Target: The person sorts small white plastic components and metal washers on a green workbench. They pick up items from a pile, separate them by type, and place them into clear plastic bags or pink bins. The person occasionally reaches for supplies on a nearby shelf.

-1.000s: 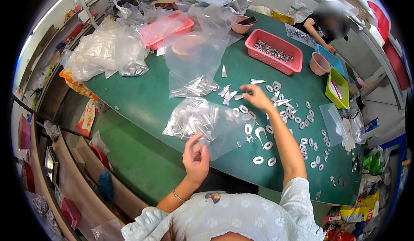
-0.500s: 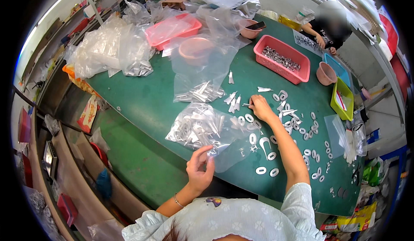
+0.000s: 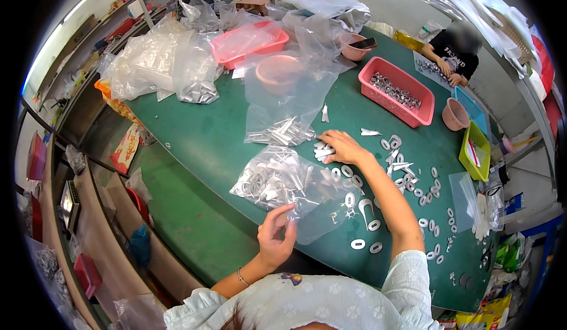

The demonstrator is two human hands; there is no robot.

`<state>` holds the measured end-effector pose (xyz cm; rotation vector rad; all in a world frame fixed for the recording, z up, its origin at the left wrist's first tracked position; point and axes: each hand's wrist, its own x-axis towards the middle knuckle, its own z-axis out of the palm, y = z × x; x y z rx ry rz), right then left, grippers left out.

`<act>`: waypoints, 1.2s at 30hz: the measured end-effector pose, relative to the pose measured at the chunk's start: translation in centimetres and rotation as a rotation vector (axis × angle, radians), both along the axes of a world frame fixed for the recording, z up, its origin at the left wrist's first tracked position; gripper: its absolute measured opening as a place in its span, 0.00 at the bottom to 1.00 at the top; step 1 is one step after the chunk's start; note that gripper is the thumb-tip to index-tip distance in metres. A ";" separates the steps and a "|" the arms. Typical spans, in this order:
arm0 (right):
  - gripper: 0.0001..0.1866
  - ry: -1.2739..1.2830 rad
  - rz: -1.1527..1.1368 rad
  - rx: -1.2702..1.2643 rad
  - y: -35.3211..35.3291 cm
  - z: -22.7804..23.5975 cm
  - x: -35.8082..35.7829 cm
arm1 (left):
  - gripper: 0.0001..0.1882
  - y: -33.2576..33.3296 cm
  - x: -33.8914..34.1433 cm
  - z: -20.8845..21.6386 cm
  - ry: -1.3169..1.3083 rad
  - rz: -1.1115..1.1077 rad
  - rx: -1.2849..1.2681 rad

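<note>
My left hand pinches the near edge of a clear plastic bag between thumb and fingers. Inside that bag lies a heap of tapered silver pieces. My right hand rests on the table with its fingers curled round several small tapered silver pieces, just beyond the bag. Past them, a second clear bag lies flat, with similar tapered pieces at its near end. Oval silver rings are scattered below my right wrist.
A pink basket of silver rings stands at the far right, near a small pink bowl and a green basket. Filled plastic bags pile up at the far left. Another person handles rings at the far right corner.
My right hand has moved left onto the small tapered pieces, with its fingers now round several of them. My left hand keeps its pinch on the bag. The whole view has shifted slightly.
</note>
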<state>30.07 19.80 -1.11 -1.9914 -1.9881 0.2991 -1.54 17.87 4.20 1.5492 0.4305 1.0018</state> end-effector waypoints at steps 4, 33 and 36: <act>0.32 -0.013 -0.124 -0.120 -0.2 0.2 -0.1 | 0.19 0.2 0.1 0.0 -0.010 0.000 0.007; 0.18 0.370 -0.545 0.323 -5.3 -1.9 1.5 | 0.17 -0.3 0.6 0.3 0.034 -0.024 -0.030; 0.11 1.374 -0.551 0.042 -9.0 2.8 -0.3 | 0.17 -0.6 0.5 0.7 -0.009 -0.026 -0.088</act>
